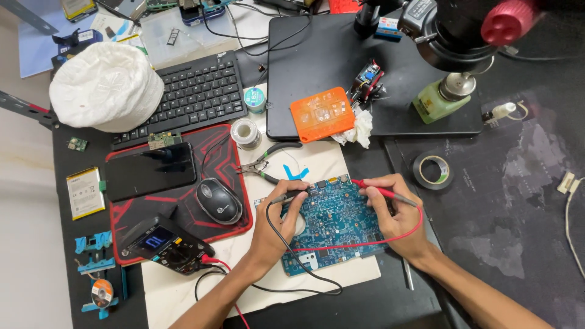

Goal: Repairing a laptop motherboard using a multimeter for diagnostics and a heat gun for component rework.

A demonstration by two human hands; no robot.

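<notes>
Our left hand [274, 228] pinches the black probe [291, 195], its tip angled right onto the upper left edge of the blue circuit board [338, 222] lying flat on the bench [183, 286]. Further right, our right hand [396, 216] grips the red probe [381, 191], pointing left at the board's top edge. Both tips' exact contact points are too small to make out.

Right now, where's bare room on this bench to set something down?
The dark mat right of the tape roll is bare. The left side is crowded: keyboard, phone, mouse, meter. Both hands hold probes on the blue board.
</notes>
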